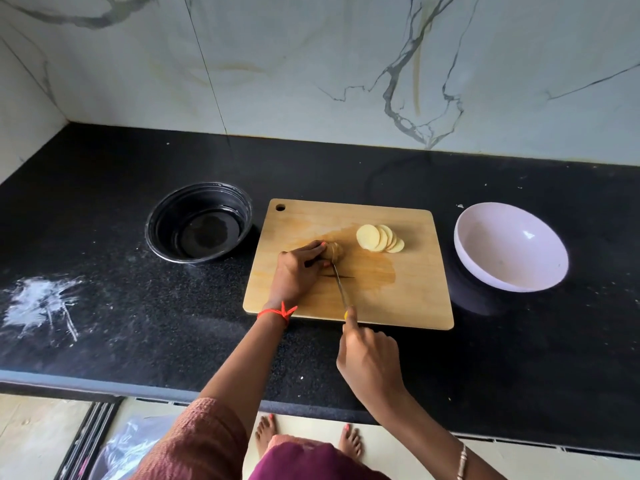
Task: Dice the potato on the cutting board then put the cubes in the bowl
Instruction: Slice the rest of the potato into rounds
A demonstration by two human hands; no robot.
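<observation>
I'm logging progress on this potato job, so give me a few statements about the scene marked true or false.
1. The left hand holds the potato piece on the cutting board. True.
2. The white bowl already holds potato cubes. False: it is empty.
3. The right hand holds the knife. True.
4. The potato slices lie in the black bowl. False: they lie fanned on the board.
5. The black bowl stands right of the board. False: it stands left.
</observation>
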